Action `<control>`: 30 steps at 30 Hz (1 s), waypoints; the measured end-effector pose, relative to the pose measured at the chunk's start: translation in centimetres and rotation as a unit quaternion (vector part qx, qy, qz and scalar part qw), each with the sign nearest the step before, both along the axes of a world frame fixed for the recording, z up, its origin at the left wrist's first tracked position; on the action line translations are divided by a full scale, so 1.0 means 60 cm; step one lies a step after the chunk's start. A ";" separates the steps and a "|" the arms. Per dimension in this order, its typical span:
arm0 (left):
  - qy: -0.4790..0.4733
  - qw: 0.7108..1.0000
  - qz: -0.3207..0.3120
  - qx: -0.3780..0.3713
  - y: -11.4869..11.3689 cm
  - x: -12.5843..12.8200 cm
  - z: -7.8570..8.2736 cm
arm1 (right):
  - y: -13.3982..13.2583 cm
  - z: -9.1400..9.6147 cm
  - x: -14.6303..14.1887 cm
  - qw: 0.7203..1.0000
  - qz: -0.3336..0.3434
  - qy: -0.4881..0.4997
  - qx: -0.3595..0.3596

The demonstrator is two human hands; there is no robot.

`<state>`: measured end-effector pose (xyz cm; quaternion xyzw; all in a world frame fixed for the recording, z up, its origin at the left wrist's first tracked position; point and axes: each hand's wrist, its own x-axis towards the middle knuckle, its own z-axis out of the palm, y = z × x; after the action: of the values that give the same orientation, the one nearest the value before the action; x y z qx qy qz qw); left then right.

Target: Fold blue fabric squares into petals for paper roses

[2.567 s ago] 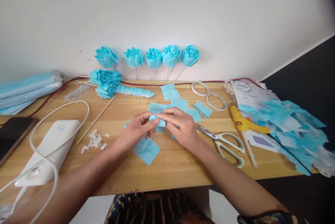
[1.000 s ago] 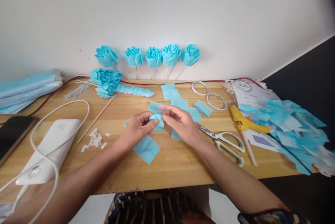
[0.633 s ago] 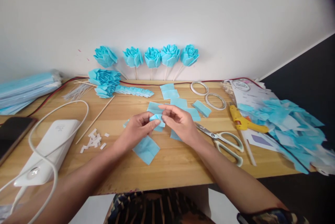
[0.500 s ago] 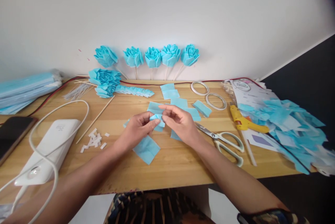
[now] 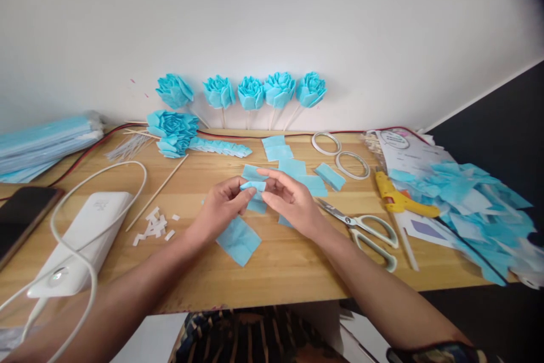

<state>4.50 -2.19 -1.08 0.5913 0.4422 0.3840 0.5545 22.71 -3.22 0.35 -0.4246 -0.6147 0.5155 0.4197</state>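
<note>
My left hand [image 5: 223, 209] and my right hand [image 5: 290, 200] meet over the middle of the wooden table [image 5: 280, 267], and both pinch a small folded piece of light blue paper [image 5: 254, 186] held just above the tabletop. A flat blue paper square [image 5: 238, 240] lies under my left wrist. More blue squares [image 5: 293, 167] lie just beyond my fingers. Finished blue paper flowers on sticks [image 5: 250, 92] lean against the wall behind.
Scissors [image 5: 365, 230] lie right of my right hand, with a yellow glue gun [image 5: 397, 197] and a heap of blue scraps [image 5: 471, 199] further right. Two tape rings [image 5: 340, 153] sit behind. A white power bank [image 5: 80, 241] with cable, a phone [image 5: 23, 216] and wooden skewer [image 5: 157, 193] lie left.
The folded piece has been turned and flattened a little between my fingertips; both hands stay in place over the table. The view shifted slightly.
</note>
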 end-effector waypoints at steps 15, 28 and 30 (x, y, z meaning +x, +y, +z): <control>0.002 1.000 -0.011 -0.010 -0.001 -0.003 0.008 | 0.003 -0.010 -0.001 0.999 -0.025 -0.006 0.020; 0.016 1.000 -0.015 -0.020 -0.001 0.000 0.007 | 0.001 -0.005 -0.003 0.999 -0.022 -0.024 0.025; 0.021 0.999 -0.017 -0.022 -0.001 0.000 0.006 | 0.002 -0.005 -0.003 0.999 -0.025 -0.030 0.032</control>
<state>4.49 -2.27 -0.74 0.5943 0.4519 0.3517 0.5646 22.52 -3.13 0.03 -0.4415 -0.6324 0.4718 0.4273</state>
